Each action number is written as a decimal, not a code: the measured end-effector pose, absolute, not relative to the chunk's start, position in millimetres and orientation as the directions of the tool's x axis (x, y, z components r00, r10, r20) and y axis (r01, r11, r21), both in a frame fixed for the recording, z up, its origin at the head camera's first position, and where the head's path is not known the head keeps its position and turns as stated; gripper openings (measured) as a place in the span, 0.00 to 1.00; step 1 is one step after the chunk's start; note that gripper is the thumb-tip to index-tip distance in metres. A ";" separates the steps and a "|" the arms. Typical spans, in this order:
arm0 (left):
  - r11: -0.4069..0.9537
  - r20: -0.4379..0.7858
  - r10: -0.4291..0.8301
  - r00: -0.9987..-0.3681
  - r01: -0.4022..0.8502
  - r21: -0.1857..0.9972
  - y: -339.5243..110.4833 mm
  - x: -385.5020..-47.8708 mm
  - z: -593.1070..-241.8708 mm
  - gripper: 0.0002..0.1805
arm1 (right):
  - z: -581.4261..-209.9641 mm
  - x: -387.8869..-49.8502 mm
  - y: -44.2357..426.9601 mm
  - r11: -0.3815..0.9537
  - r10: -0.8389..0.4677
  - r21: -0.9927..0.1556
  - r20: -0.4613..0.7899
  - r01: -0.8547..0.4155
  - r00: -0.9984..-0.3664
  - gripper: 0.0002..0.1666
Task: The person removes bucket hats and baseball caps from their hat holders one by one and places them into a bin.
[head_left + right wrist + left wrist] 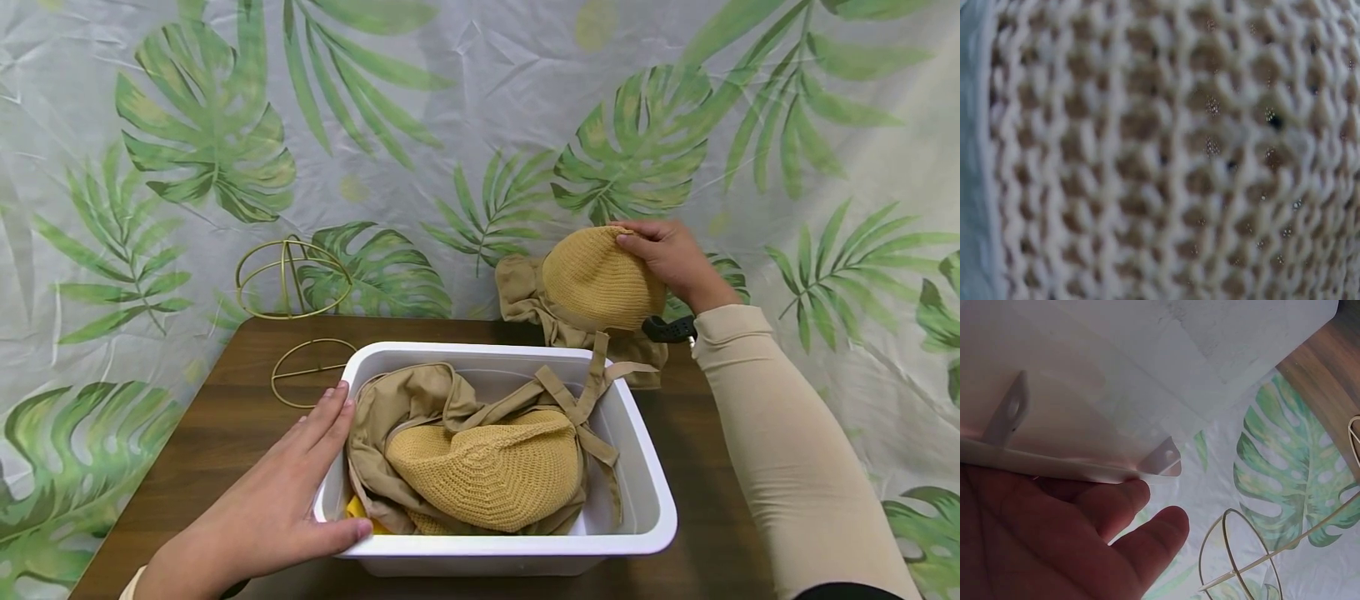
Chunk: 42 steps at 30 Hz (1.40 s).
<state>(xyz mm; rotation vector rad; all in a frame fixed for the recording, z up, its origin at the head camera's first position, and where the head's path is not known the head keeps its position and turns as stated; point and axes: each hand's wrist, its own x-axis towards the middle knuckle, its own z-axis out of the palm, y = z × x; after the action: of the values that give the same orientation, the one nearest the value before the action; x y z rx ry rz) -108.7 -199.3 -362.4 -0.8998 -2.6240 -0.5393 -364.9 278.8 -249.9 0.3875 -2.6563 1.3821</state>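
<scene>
At the back right, my right hand (663, 254) pinches the crown of a mustard-yellow knitted sun hat (600, 279) with a khaki cloth brim and flap. Its knit (1147, 150) fills the right wrist view, blurred and close. A second yellow knitted sun hat (495, 475), with khaki cloth and ties, lies in a white plastic bin (517, 546). Against the bin's left side my left hand (277, 483) rests, fingers extended along the rim and thumb over the front corner. From below, the left wrist view shows the left fingers (1160, 540) by the rim.
Behind the bin's left corner stands a gold wire stand (296, 317) with a round base. A bit of bright yellow cloth (367, 514) shows in the bin. The dark wooden table (217, 425) backs onto a leaf-print curtain (495, 83).
</scene>
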 end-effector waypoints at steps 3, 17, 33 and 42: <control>0.729 0.411 0.520 -0.749 0.640 0.244 -199.3 -109.2 -362.5 0.61 | -250.3 -364.9 282.6 0.542 -0.161 -0.794 0.225 -0.276 -0.961 0.29; 0.727 0.413 0.522 -0.746 0.642 0.242 -200.2 -109.5 -361.9 0.60 | -229.0 -354.3 286.0 0.433 -0.125 -0.834 0.321 -0.342 -0.939 0.22; 0.737 0.394 0.521 -0.757 0.632 0.239 -201.1 -109.9 -360.6 0.60 | -192.2 -337.7 267.3 0.355 -0.112 -0.821 0.437 -0.446 -0.893 0.18; 0.738 0.378 0.518 -0.768 0.624 0.256 -201.3 -108.5 -359.3 0.60 | -176.7 -320.4 244.2 0.276 -0.149 -0.829 0.463 -0.486 -0.874 0.19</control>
<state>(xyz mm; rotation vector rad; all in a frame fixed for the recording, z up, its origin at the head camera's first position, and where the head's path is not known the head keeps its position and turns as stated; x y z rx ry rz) -108.5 -201.3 -359.3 -0.8942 -2.6587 -0.5396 -320.4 244.2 -176.7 0.5815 -2.2555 1.6295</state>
